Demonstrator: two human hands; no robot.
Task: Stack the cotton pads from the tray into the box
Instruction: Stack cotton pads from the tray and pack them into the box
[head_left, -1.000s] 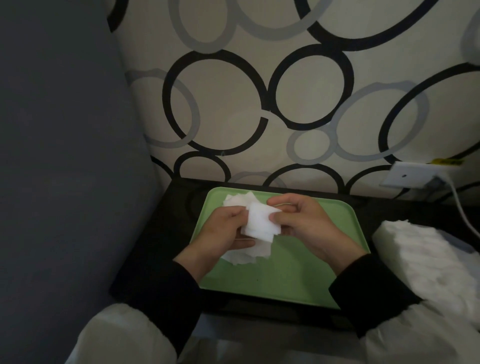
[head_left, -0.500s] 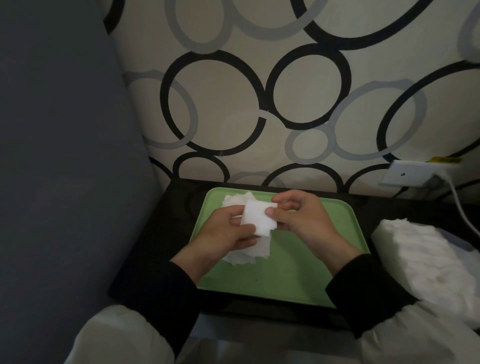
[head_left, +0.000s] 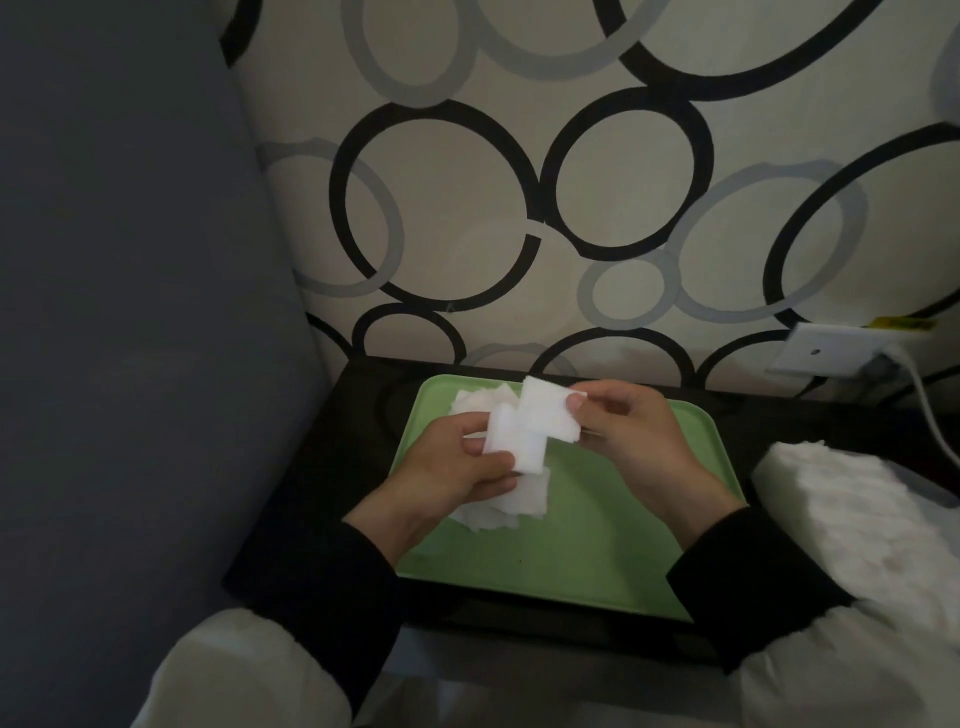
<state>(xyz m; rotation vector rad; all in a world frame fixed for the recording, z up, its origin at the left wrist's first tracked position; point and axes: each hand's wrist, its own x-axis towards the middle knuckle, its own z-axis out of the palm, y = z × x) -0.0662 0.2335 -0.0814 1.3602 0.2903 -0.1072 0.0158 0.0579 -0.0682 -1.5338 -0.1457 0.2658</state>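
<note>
White cotton: small stack (head_left: 519, 447) gripped in left hand (head_left: 447, 473), one pad (head_left: 548, 410) pinched by right hand (head_left: 639, 441) just beside, seemingly to build the stack.

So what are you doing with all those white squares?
A person is gathering cotton pads over a green tray. The left hand grips a small stack of pads, and the right hand pinches a single pad right beside that stack. Loose pads lie on the tray beneath the hands. A big block of pads sits off to the right of the tray.
</note>
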